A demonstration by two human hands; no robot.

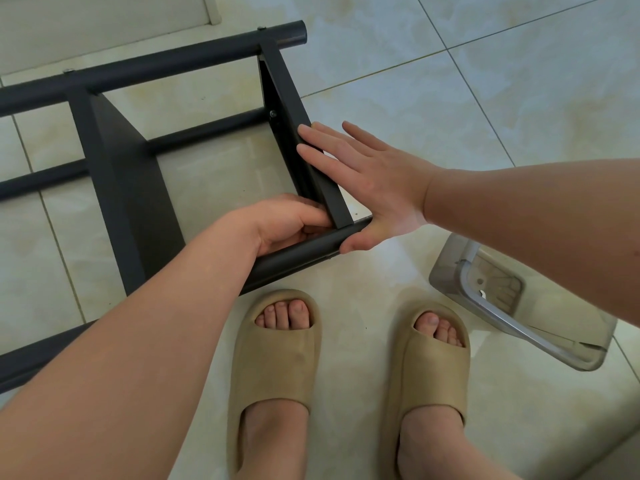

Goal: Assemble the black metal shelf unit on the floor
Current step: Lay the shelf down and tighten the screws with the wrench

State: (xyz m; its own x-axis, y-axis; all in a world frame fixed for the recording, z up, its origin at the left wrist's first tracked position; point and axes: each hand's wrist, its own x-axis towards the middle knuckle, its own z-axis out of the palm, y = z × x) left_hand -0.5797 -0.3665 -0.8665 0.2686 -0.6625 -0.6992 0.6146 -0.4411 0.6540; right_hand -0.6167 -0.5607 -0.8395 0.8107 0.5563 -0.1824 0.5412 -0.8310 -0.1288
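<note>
The black metal shelf unit point(124, 174) lies on its side on the tiled floor, with round tube legs and flat shelf panels. My left hand point(291, 223) has its fingers curled at the joint where the end shelf panel point(291, 109) meets the near tube point(298, 254); whatever it holds there is hidden. My right hand point(367, 181) lies flat with straight fingers against the outer face of that panel, its thumb touching the tube's end.
My two feet in tan slippers point(277, 368) stand just before the near tube. A clear plastic stool with a metal frame point(519, 306) lies on the floor at the right. A white door frame point(207, 8) is at the top left.
</note>
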